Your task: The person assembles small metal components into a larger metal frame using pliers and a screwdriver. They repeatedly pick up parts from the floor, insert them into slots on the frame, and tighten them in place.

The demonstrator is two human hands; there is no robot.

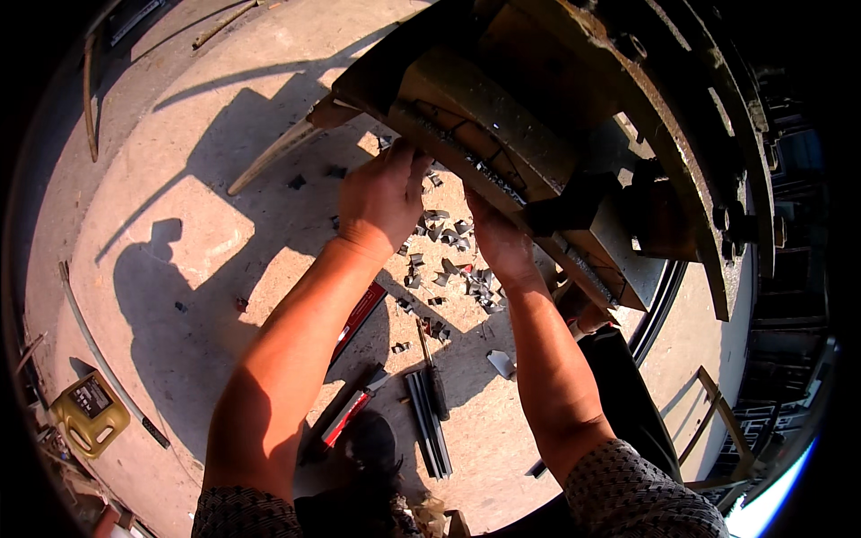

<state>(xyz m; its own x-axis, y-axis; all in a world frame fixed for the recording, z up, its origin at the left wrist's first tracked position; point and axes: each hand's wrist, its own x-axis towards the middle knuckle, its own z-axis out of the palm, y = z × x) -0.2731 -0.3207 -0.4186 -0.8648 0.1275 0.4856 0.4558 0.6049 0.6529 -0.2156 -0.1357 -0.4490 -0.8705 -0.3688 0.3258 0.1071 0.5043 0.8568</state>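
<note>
A heavy, dark metal machine (475, 117) with a rusty block and curved plates fills the upper right. Both of my hands reach to its near lower edge. My left hand (386, 193) is closed, fingers curled against that edge; whatever they hold is hidden. Beside it, my right hand (502, 242) reaches under the edge, its fingertips out of sight in shadow. Many small, dark cut pieces (439, 229) lie scattered on the ground beneath and between my hands.
Dark grooved bars (429, 426) and red-and-black lengths (345, 417) lie near my feet. A pale wooden handle (273, 157) projects left of the machine. At far left are a yellow-green jug (90, 412) and a grey hose (106, 354); a metal frame (722, 408) stands right.
</note>
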